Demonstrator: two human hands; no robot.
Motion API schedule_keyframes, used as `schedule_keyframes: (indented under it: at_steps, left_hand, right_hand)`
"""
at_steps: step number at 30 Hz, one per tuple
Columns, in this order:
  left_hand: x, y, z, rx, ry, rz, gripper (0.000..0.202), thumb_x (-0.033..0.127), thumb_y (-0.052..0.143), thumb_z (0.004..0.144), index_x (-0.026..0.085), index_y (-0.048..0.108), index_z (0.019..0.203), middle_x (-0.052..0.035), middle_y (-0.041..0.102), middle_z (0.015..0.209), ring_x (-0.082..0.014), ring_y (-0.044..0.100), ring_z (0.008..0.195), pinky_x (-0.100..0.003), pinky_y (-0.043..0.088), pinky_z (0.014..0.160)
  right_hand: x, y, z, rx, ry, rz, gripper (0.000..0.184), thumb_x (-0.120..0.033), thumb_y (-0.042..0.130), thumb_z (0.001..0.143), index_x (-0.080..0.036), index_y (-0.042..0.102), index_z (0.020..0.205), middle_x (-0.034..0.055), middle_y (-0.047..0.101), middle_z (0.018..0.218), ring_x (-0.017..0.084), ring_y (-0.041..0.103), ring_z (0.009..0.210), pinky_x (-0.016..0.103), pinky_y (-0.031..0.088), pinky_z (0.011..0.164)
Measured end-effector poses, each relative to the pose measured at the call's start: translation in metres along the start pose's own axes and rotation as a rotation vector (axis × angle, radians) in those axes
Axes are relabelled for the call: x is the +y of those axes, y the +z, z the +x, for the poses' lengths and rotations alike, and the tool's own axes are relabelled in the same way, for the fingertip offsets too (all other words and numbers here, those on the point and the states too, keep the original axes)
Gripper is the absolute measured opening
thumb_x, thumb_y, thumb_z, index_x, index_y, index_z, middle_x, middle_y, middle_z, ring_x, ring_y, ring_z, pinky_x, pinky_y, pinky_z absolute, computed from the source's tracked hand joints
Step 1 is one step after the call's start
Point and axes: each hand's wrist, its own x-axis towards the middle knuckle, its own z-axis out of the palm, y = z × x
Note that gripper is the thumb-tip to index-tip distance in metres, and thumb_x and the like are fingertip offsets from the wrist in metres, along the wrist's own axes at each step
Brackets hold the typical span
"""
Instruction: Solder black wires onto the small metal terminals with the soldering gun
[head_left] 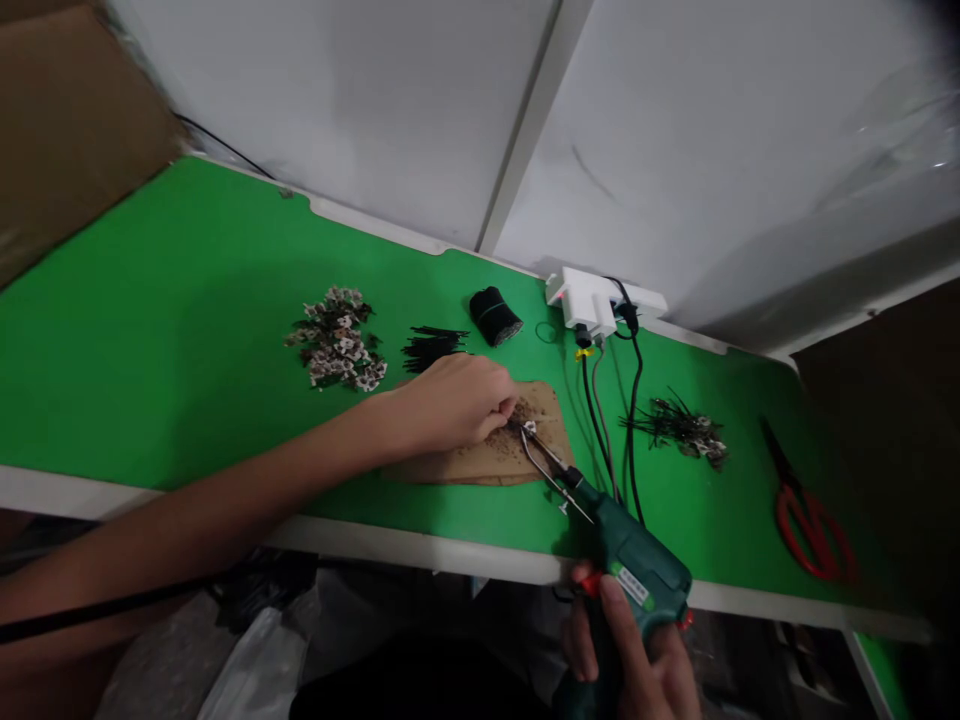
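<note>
Brown cardboard pad (pixel 480 455) lies on the green tabletop (pixel 187 330), and on it the left hand (pixel 450 400) pinches a small white flower piece (pixel 529 429) at its fingertips. The right hand (pixel 637 660) grips a green glue gun (pixel 637 570), nozzle touching that piece. White wall panels (pixel 375 100) rise behind.

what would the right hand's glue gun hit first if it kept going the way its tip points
Probably the left hand: the glue gun in the right hand aims up-left, its nozzle almost at the small white piece pinched by the left fingers over the brown cardboard. Depth is unclear.
</note>
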Motion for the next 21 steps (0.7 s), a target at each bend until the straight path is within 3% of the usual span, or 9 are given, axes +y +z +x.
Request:
schedule_keyframes:
  at_steps: [4,8,10,13,15,18,21]
  left_hand:
    - [0.002,-0.003,0.0,-0.051,-0.022,0.015,0.016,0.017,0.064,0.094,0.019,0.077,0.084,-0.0055,0.076,0.084,-0.0213,0.067,0.079,-0.031,0.035,0.066]
    - [0.005,-0.004,-0.001,-0.069,-0.009,0.061,0.021,0.021,0.062,0.098,0.018,0.077,0.083,-0.007,0.077,0.084,-0.0222,0.068,0.08,-0.032,0.036,0.066]
    - [0.006,-0.004,-0.001,-0.068,0.0,0.08,0.022,0.021,0.061,0.098,0.017,0.076,0.082,-0.0071,0.077,0.083,-0.0219,0.068,0.079,-0.032,0.036,0.067]
    - [0.009,-0.004,-0.002,-0.063,-0.014,0.077,0.023,0.021,0.061,0.098,0.017,0.075,0.081,-0.0071,0.076,0.082,-0.0217,0.069,0.08,-0.032,0.037,0.068]
    - [0.01,-0.003,-0.002,-0.045,-0.005,0.065,0.024,0.021,0.06,0.099,0.017,0.075,0.08,-0.0071,0.076,0.081,-0.022,0.069,0.08,-0.033,0.038,0.07]
    - [0.01,-0.001,-0.002,-0.013,0.009,0.047,0.025,0.021,0.06,0.099,0.016,0.074,0.078,-0.0069,0.075,0.079,-0.0222,0.069,0.079,-0.033,0.038,0.072]
    - [0.01,0.0,-0.002,-0.004,0.005,0.045,0.026,0.022,0.061,0.099,0.016,0.073,0.078,-0.0066,0.075,0.079,-0.0221,0.07,0.08,-0.034,0.038,0.073]
  right_hand:
    - [0.003,-0.003,0.0,0.043,-0.083,-0.045,0.055,-0.06,0.089,0.078,-0.014,0.073,0.104,0.0065,0.062,0.075,0.011,0.042,0.046,0.021,0.033,0.039]
    - [0.004,-0.005,0.001,0.036,-0.09,-0.013,0.048,-0.056,0.088,0.081,-0.016,0.071,0.1,0.0118,0.069,0.099,0.011,0.047,0.047,0.024,0.041,0.042]
    - [0.001,-0.001,0.0,-0.017,-0.024,-0.001,0.054,-0.061,0.087,0.08,-0.013,0.071,0.099,0.0122,0.068,0.091,0.012,0.046,0.046,0.024,0.041,0.041]
    - [-0.005,0.007,-0.004,0.022,0.012,-0.042,0.057,-0.062,0.084,0.084,-0.011,0.072,0.108,0.0037,0.057,0.065,0.012,0.043,0.045,0.024,0.043,0.044]
    - [-0.008,0.011,-0.005,0.031,0.009,-0.088,0.055,-0.057,0.082,0.087,-0.011,0.071,0.115,0.0019,0.054,0.063,0.012,0.044,0.048,0.022,0.043,0.046]
    - [-0.012,0.016,-0.005,-0.038,-0.014,-0.043,0.063,-0.065,0.085,0.079,-0.01,0.072,0.107,0.0049,0.057,0.065,0.012,0.04,0.044,0.021,0.033,0.039]
    - [-0.02,0.027,-0.009,0.064,-0.013,-0.014,0.061,-0.062,0.086,0.082,-0.011,0.072,0.112,0.0014,0.052,0.062,0.01,0.038,0.047,0.019,0.036,0.044]
